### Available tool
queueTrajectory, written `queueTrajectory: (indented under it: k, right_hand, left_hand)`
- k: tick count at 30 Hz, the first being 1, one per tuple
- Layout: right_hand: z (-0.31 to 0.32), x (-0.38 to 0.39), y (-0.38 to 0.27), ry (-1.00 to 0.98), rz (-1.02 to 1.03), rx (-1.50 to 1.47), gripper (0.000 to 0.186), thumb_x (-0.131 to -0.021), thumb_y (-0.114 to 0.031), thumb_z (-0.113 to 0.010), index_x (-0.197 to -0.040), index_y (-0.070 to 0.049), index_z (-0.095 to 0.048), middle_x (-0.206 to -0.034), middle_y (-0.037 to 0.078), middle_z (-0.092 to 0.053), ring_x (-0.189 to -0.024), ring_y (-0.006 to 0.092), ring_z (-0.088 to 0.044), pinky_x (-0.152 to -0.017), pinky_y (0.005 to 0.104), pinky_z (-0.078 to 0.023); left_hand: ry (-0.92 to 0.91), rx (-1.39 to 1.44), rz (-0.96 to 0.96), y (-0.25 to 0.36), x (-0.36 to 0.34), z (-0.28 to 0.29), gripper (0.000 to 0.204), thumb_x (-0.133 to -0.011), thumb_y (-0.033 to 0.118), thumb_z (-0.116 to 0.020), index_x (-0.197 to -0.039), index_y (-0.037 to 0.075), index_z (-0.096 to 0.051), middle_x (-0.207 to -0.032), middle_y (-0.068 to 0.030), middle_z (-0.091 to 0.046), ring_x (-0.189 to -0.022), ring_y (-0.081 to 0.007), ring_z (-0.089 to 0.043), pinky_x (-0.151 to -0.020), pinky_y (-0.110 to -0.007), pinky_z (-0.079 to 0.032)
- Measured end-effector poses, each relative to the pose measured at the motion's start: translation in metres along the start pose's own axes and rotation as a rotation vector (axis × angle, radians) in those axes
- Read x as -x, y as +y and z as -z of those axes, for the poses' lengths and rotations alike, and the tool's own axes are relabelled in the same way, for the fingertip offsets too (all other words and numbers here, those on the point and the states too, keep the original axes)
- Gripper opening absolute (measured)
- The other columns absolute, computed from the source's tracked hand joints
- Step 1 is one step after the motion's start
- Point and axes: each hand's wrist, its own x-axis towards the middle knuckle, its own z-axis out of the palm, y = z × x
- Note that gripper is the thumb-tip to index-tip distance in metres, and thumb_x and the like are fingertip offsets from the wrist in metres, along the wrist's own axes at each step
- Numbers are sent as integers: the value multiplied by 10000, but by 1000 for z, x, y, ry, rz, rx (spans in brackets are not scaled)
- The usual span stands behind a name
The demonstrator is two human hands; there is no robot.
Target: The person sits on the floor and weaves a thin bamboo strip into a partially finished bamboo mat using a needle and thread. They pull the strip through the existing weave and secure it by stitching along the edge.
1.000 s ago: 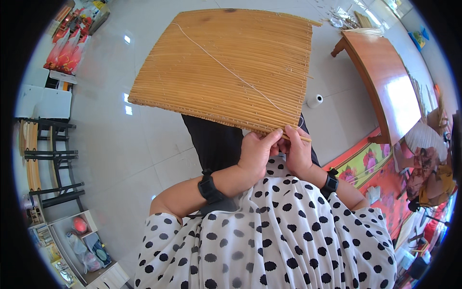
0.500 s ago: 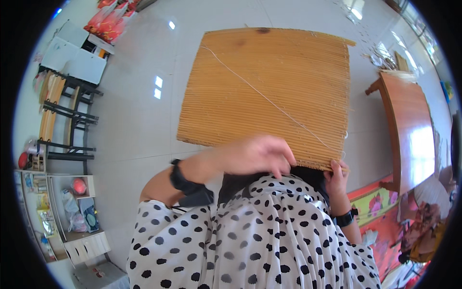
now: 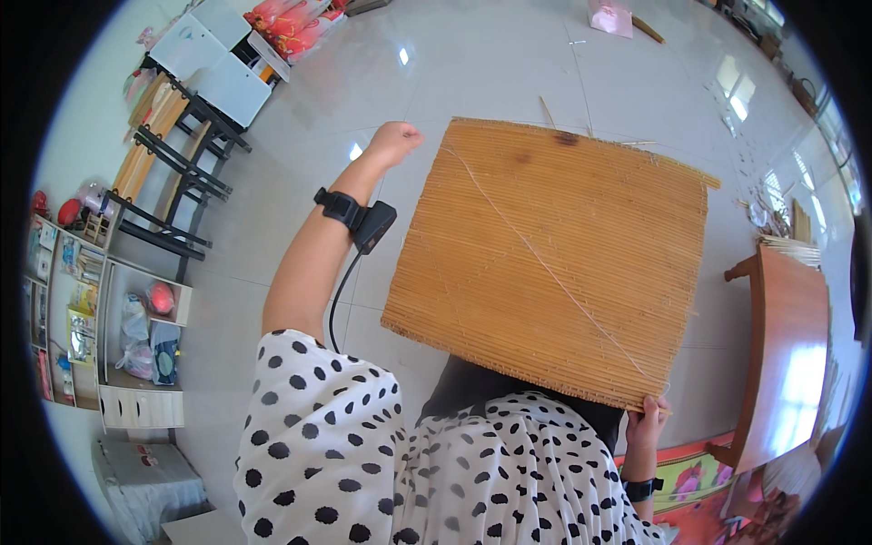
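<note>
- Mat (image 3: 554, 263) of woven straw-coloured reeds, square, is the landmark: it hangs over the person's lap, above the pale tiled floor (image 3: 472, 73), its near edge over the polka-dot clothing (image 3: 400, 463), with a thin pale thread (image 3: 545, 263) running slantwise across its face.
- Far to the left of the mat, open shelves (image 3: 100, 309) hold small bright items, and dark folding frames (image 3: 173, 173) with wooden slats stand further up on that side.
- Left of the mat's top left corner, the left hand (image 3: 393, 142) is raised clear of it, fingers curled into a loose fist; whether it pinches anything cannot be told.
- On that arm's wrist, just beside the mat's left edge, sits a black wristband (image 3: 340, 207) with a small black device (image 3: 374, 225) and a cable hanging down.
- At the mat's lower right corner, the right hand (image 3: 645, 427) grips the edge, fingers pressed together around the reeds.
- Below that hand, another black wristband (image 3: 643, 489) shows.
- Right of the mat stands a brown wooden table (image 3: 786, 345), apart from it.
</note>
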Motion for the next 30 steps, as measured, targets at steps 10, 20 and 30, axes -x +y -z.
queueTrajectory:
  k: [10,20,30]
  right_hand:
    - [-5,6,-14,-18,134,163,142,-843,-81,-571,-709,-37,-568,-637,-16,-506,-472,65,-430,-411,216,-320]
    - [-21,14,-23,17,7,109,186,-829,-102,-581,-657,-51,-534,-605,-21,-472,-445,65,-395,-405,215,-302]
    - [-13,12,-25,-96,-78,141,127,-891,-116,-646,-915,-2,-694,-763,9,-631,-607,83,-570,-502,218,-427]
  left_hand:
    - [-229,425,247,22,-9,-32,362,-944,403,-689,-1061,61,-694,-1052,-67,-685,-975,-202,-623,-853,-353,-449]
    - [-15,387,160,1,-22,-19,178,-940,228,-687,-982,55,-690,-931,-52,-722,-770,-140,-628,-730,-308,-459]
    - [25,782,-193,97,79,-18,170,-1036,256,-610,-986,96,-583,-775,-18,-610,-597,-55,-546,-480,-169,-372]
